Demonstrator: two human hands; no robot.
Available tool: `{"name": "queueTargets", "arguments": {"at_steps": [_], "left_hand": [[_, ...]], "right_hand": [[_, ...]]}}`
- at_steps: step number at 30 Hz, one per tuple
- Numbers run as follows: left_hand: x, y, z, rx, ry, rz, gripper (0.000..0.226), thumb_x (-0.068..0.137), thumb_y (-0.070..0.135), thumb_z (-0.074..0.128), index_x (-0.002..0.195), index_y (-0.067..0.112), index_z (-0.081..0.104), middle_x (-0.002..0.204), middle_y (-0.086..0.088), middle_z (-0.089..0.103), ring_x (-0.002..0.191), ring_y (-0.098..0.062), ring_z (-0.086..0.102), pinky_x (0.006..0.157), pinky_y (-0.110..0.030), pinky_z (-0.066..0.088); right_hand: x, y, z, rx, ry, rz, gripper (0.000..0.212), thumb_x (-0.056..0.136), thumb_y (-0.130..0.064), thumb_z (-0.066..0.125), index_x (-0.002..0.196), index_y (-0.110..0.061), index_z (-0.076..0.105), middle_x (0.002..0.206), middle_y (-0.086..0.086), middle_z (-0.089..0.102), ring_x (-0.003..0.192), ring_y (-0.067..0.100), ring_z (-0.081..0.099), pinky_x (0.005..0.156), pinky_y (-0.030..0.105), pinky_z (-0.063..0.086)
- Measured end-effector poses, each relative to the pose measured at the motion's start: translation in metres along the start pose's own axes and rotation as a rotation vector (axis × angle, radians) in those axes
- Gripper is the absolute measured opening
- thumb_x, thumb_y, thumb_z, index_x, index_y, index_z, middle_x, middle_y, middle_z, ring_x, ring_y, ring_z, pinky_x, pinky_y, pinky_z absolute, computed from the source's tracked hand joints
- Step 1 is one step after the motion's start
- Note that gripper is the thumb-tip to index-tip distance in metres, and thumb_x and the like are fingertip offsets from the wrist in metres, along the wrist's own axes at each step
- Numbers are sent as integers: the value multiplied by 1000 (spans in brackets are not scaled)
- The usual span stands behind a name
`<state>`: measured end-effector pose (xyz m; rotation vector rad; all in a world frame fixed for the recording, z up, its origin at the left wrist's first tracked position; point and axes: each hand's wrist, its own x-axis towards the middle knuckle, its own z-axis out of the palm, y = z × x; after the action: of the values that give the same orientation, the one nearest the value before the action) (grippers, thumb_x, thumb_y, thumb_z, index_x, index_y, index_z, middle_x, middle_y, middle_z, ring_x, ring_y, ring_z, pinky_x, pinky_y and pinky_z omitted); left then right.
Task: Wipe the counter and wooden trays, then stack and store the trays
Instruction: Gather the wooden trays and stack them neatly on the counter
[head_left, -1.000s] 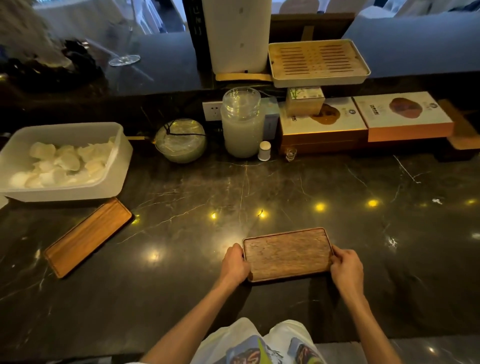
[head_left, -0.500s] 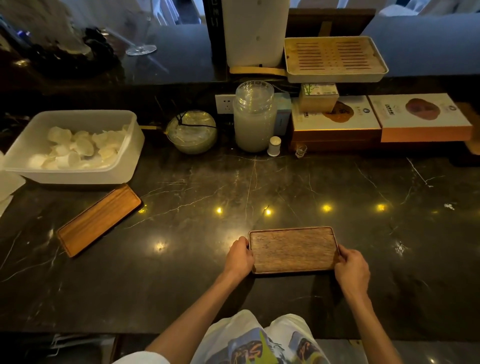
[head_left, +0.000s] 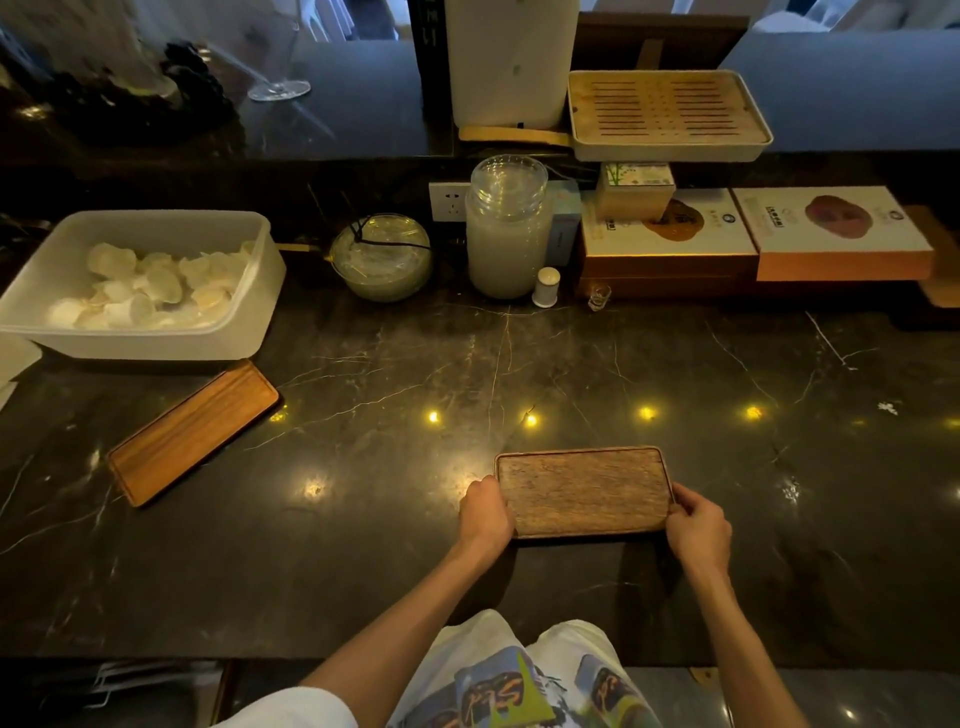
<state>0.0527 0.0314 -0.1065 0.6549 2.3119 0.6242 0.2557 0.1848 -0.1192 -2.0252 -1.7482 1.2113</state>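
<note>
Left hand (head_left: 485, 512): on the left short edge of the dark tray (head_left: 584, 491); fingers (head_left: 480, 488) curled round the rim, closed on it, thumb side against the wood.
Right hand (head_left: 698, 527): on the right short edge, same tray; fingers (head_left: 685, 501) bent and pinching the rim, not spread.
Dark tray: flat on the desk (head_left: 519, 364), long side facing the person, near the front edge, centre-right. Can't tell if it's lifted at all.
Light tray (head_left: 193, 434): orange-brown, lies at an angle on the desk well left of the dark tray, just in front of the white tub (head_left: 260, 291). Nobody touching it.
White tub: back left, holds pale round pieces.
Back of desk: glass bowl (head_left: 382, 257), tall glass jar (head_left: 508, 226), small white bottle (head_left: 546, 287), flat boxes (head_left: 753, 239) in a row to the right.
Upper ledge: slatted tea tray (head_left: 667, 114) w/ pale rim, above the boxes.
Vs 0.5 s ago: both hands on the same ends, grip unchanged; dark tray in abt the same spot on the desk. Light tray and tub not moved relative to each other; whole view sits a bit differently, camera shift only.
</note>
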Motion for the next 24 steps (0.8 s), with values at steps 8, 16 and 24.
{"name": "queueTargets", "arguments": {"at_steps": [8,16,24], "left_hand": [[2,3,0,11,25,22,9,94,14,59,95,10,67,100,-6,70,73,-4,52,46,-7,36],[9,-19,-8,-110,-104,-18,17,94,25,59,108,15,58,105,0,66,88,-11,61,68,-23,52],[11,-88,-68,-229,-130,-103,30,97,14,47,126,14,57,123,-5,62,114,-18,57,92,-25,45]], "right_hand": [[-5,-3,4,-63,40,-55,39,92,-12,54,130,-19,59,111,11,70,98,29,66,82,48,57],[-21,-16,7,-216,3,-167,39,92,-16,56,131,-19,53,120,9,63,111,28,60,94,50,51],[-91,-70,97,-299,-102,-558,37,92,-11,57,129,-13,58,138,8,53,131,20,45,107,32,34]]}}
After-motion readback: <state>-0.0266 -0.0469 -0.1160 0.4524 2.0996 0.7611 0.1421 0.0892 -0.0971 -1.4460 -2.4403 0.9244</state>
